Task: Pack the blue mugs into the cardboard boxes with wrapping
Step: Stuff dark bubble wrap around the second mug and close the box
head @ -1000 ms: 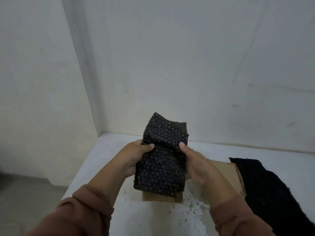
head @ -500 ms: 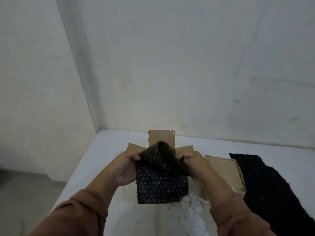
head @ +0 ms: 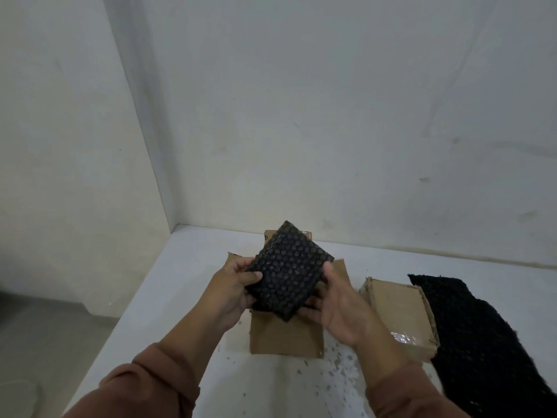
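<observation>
A folded bundle of black bubble wrap (head: 286, 274) is held up over an open cardboard box (head: 286, 336) whose flaps spread out on the white table. My left hand (head: 233, 289) grips its left side, thumb on top. My right hand (head: 337, 303) grips its right and lower edge from underneath. Whether a mug is inside the wrap cannot be seen. No blue mug shows anywhere.
A second, closed cardboard box (head: 398, 315) with a taped patch lies to the right. A long sheet of black bubble wrap (head: 482, 342) lies at the far right. Small dark specks dot the white table (head: 187, 282). White walls meet in a corner behind.
The top flap of the wrap has been folded down, and the bundle is now a compact packet tilted on a diagonal. The open box's near flap has come into view below it.
</observation>
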A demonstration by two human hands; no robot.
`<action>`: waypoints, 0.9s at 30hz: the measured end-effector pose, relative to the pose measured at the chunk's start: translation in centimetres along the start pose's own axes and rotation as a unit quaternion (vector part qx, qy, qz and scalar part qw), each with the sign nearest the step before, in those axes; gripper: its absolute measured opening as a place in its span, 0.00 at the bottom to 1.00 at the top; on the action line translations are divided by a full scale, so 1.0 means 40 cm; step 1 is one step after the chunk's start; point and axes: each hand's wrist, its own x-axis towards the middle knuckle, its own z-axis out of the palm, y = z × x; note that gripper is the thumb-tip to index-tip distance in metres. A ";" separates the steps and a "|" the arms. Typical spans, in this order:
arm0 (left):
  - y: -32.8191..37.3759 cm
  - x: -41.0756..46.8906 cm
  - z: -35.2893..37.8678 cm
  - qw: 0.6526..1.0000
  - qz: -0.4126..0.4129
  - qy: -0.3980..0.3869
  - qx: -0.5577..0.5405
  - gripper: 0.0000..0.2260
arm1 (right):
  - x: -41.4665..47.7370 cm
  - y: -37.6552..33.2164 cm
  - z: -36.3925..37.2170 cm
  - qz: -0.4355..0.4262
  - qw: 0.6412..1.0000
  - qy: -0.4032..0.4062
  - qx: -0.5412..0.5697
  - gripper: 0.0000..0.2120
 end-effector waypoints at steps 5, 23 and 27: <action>-0.015 -0.006 0.008 0.994 -0.053 -0.034 0.093 0.04 | 0.032 0.021 0.024 -0.078 0.986 0.117 -0.091 0.19; 0.021 0.001 0.046 0.987 0.026 -0.080 0.139 0.10 | 0.019 -0.095 0.010 -0.024 0.963 0.024 -0.266 0.18; 0.011 0.022 0.065 0.904 0.137 0.003 0.404 0.16 | 0.055 -0.102 0.021 -0.108 0.822 0.093 -0.551 0.19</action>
